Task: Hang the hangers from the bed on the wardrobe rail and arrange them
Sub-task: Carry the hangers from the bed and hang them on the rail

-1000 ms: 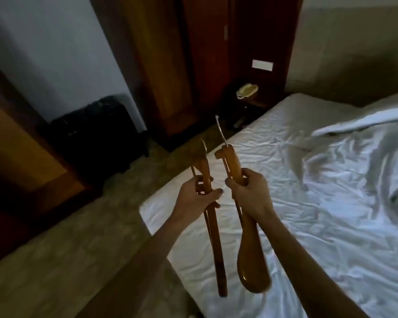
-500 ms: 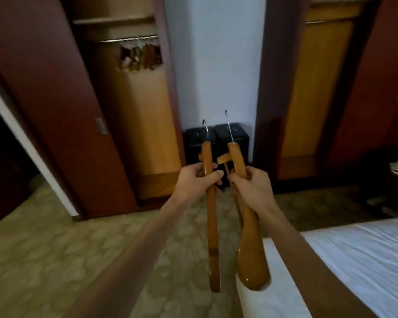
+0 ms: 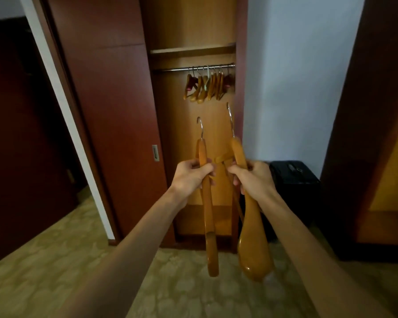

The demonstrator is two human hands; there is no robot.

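My left hand [image 3: 191,177] grips a slim wooden hanger [image 3: 208,216] seen edge-on, its metal hook pointing up. My right hand [image 3: 254,179] grips a broader wooden hanger [image 3: 253,246] with a wide rounded end hanging down and its hook up. Both are held upright in front of the open wardrobe compartment. Higher up, the metal wardrobe rail [image 3: 175,69] carries several wooden hangers [image 3: 207,87] bunched toward its right end. The rail's left part is bare. The bed is out of view.
A dark red sliding door [image 3: 106,125] covers the wardrobe's left side. A shelf [image 3: 192,50] sits above the rail. A black suitcase [image 3: 294,180] stands on the floor to the right by the white wall. Patterned carpet lies underfoot, and a dark doorway opens at far left.
My view has swung left from the bed to face the open wardrobe, and I have come closer to it. Both hands keep their hangers, now held slightly further apart.
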